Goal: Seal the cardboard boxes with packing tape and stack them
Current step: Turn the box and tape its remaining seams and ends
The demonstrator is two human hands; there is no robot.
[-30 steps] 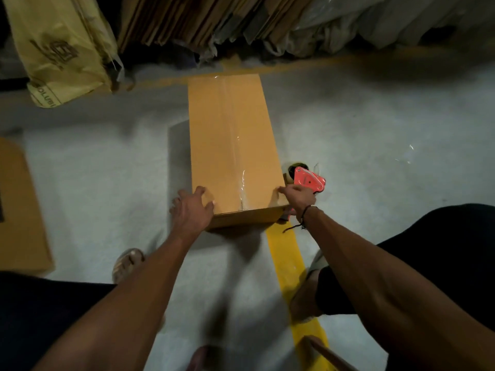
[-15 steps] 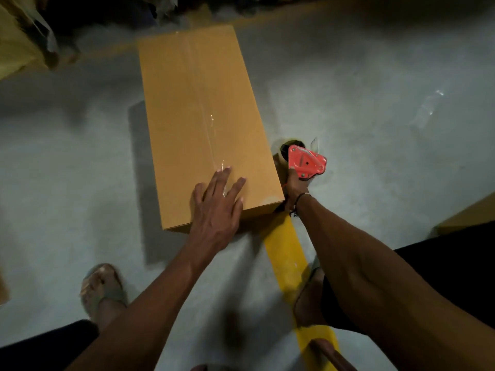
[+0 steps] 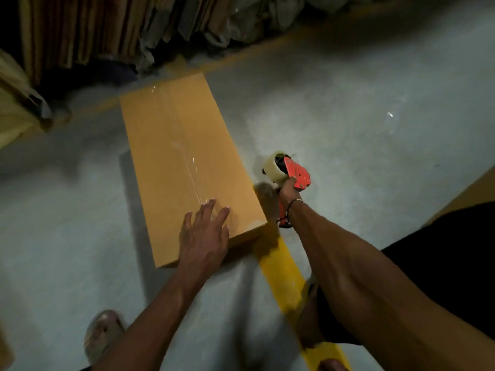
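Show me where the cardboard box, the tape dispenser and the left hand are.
cardboard box (image 3: pixel 174 145): head view, bare top face.
tape dispenser (image 3: pixel 297 173): head view, red side plate.
left hand (image 3: pixel 203 236): head view, back of the hand.

Your left hand (image 3: pixel 205 234) covers the near end of the cardboard box (image 3: pixel 184 159), so the tape seam's last stretch there is hidden from you. Your right hand (image 3: pixel 288 192) wraps the tape dispenser (image 3: pixel 290 172), concealing its handle. The flattened cardboard stack (image 3: pixel 80 30) runs off the top edge in darkness. Another box (image 3: pixel 471 188) is cut off at right, and your sandalled foot (image 3: pixel 103 336) is blurred.
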